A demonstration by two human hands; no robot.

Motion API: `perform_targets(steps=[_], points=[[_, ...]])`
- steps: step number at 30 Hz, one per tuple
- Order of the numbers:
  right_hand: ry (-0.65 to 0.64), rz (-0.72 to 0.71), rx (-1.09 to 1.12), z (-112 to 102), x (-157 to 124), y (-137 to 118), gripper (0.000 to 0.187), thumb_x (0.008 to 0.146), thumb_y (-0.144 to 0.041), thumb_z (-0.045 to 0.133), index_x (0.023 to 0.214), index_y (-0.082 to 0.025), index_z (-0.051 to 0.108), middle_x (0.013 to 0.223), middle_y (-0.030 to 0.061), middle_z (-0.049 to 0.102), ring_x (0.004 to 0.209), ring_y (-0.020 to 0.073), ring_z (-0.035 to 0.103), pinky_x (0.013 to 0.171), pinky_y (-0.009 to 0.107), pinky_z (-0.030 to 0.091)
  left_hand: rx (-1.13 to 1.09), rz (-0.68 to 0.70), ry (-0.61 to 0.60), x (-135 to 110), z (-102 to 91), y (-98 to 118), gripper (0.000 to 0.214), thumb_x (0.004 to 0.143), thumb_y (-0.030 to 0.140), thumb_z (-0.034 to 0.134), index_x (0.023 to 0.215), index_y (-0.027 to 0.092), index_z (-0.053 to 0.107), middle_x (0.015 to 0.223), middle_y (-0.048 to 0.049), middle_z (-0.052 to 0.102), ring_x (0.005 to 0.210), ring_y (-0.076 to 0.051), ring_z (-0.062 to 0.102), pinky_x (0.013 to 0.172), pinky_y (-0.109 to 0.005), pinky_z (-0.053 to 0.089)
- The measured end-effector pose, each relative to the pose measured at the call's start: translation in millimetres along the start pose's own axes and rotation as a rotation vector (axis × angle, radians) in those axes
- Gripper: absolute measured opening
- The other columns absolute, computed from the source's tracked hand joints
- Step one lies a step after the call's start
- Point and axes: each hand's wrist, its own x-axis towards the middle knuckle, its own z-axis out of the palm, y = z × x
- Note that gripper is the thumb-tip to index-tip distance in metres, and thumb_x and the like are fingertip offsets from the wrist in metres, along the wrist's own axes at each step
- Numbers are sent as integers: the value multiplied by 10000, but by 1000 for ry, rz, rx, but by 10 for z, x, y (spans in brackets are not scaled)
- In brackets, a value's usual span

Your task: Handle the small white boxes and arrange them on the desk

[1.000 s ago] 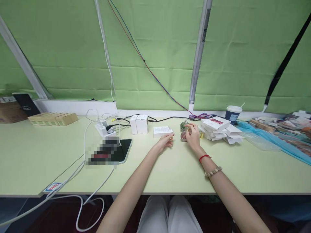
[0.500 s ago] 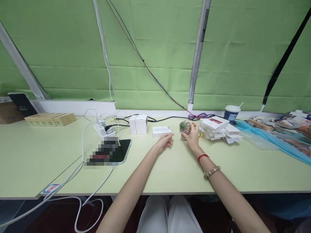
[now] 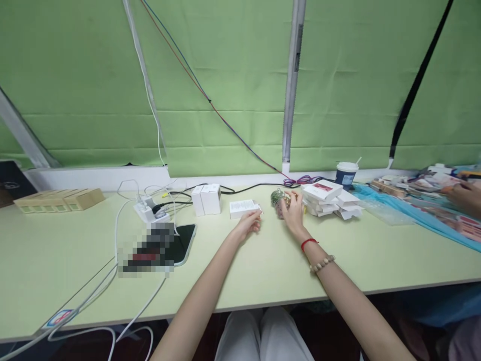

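Head | pale-green counter [image 3: 259, 271], green fabric backdrop [image 3: 221, 143] | left grip [image 3: 247, 225] at white cardboard box [image 3: 241, 208], right grip [image 3: 293, 211] at greenish ball [image 3: 277, 197]; pinching unclear

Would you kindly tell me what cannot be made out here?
Head view:
Round items: partly hidden by the right hand.
Flat white box: print too small to read.
Left hand: too small to tell whether it grips anything.
Dark-screened device: partly masked by pixel blocks.
Co-worker's hand: blurred, cut off by the right edge.

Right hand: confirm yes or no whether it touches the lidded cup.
No, the right hand is at the small round items beside the stacked white boxes.
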Motion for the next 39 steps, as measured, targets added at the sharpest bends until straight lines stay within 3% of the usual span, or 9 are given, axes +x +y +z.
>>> perform_targets(steps=[2,5,8,11,17,25,30,35,39], points=[[32,37,-40,-55,28,-29,368,807,-115,318,1063,-190,571,1168,102,445,1124,228,441,902,384,342,-13,3,27,-12,0,9,247,758,308,647,883,118,550,671,13,510,456,-35,474,404,-157,376],[38,86,-89,-121,69,-2,452,725,-24,297,1035,-183,585,1133,96,465,1025,211,491,839,339,357,-22,6,92,-26,-3,17,286,722,276,688,927,115,572,715,-3,547,479,-26,487,414,-136,374],[-35,167,-118,-152,92,88,465,720,-12,303,1074,-161,565,1075,104,485,810,175,526,740,302,385,-28,23,127,-41,-11,15,338,678,182,720,979,118,579,806,-31,597,546,-36,543,443,-122,395],[-139,291,-169,-160,89,186,370,752,-47,339,997,-156,595,984,105,488,706,157,513,701,302,401,-18,30,113,-43,-24,1,385,666,149,725,1016,115,567,840,-53,617,616,-75,603,469,-129,421],[-291,415,-305,-198,68,317,206,803,-194,478,927,-159,639,1012,134,489,761,187,574,737,349,439,1,22,52,-14,-49,-36,299,734,322,675,904,103,562,724,-35,591,551,-86,598,460,-153,425],[-316,439,-508,-221,34,330,260,793,-208,506,989,-93,633,1144,208,447,868,242,588,859,407,405,17,-10,36,-22,-21,-25,227,815,320,569,890,108,540,566,27,484,435,-58,497,434,-161,406],[-175,414,-327,-194,37,322,367,717,-116,499,1069,-143,599,1111,175,453,829,220,561,805,375,412,-14,-23,57,33,-5,-27,232,804,315,576,915,112,554,552,45,440,405,-45,450,393,-154,362],[56,381,-28,-135,70,213,308,712,-201,424,992,-154,544,951,87,524,780,189,518,713,308,395,-104,16,119,73,-39,-28,336,760,327,638,1024,129,573,753,-33,595,483,-40,505,406,-138,373],[-4,383,119,-55,18,51,255,738,-344,470,908,-163,532,703,14,547,635,160,496,631,272,364,-117,50,136,62,-60,-22,427,728,373,672,1077,149,572,952,-96,647,554,-52,553,429,-130,397]])
